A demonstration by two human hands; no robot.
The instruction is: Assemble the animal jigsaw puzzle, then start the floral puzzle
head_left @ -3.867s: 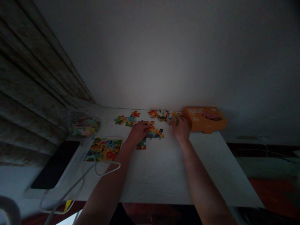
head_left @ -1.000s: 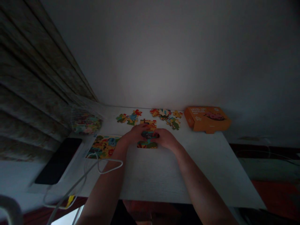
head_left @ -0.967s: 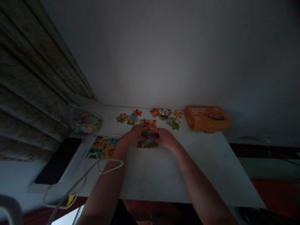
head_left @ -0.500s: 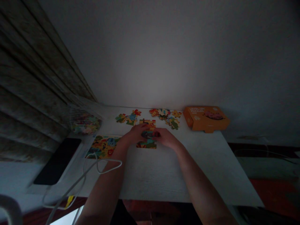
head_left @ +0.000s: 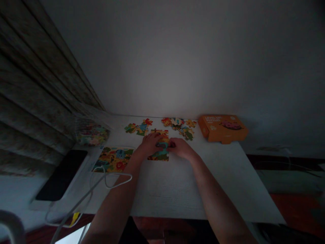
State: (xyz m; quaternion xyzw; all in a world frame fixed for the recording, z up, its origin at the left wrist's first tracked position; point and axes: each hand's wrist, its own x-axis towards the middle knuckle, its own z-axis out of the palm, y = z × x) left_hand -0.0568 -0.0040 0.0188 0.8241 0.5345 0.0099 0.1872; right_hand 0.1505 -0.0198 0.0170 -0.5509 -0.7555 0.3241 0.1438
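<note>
A partly joined jigsaw puzzle (head_left: 159, 157) lies on the white table, its picture side up, with both my hands over its middle. My left hand (head_left: 150, 145) comes from the left, fingers bent, thumb and fingertips at a puzzle piece. At the right edge, my right hand (head_left: 179, 147) has its fingers curled in at the same middle area. A teal puzzle piece (head_left: 164, 144) shows between the fingertips; its outline is partly hidden and dim. Behind are loose joined pieces, a left cluster (head_left: 142, 127) and a right cluster (head_left: 177, 124).
A picture card (head_left: 111, 158) lies left of my left forearm, with a white cable (head_left: 119, 184) looping over it. A black phone (head_left: 62, 174) and a clear bag of colourful pieces (head_left: 92, 134) are at the left. An orange puzzle box (head_left: 223, 128) stands at the back right.
My left hand has shifted slightly right, nearer to my right hand. Where a dark patch was between the hands, a teal one now shows. The surrounding things have stayed put.
</note>
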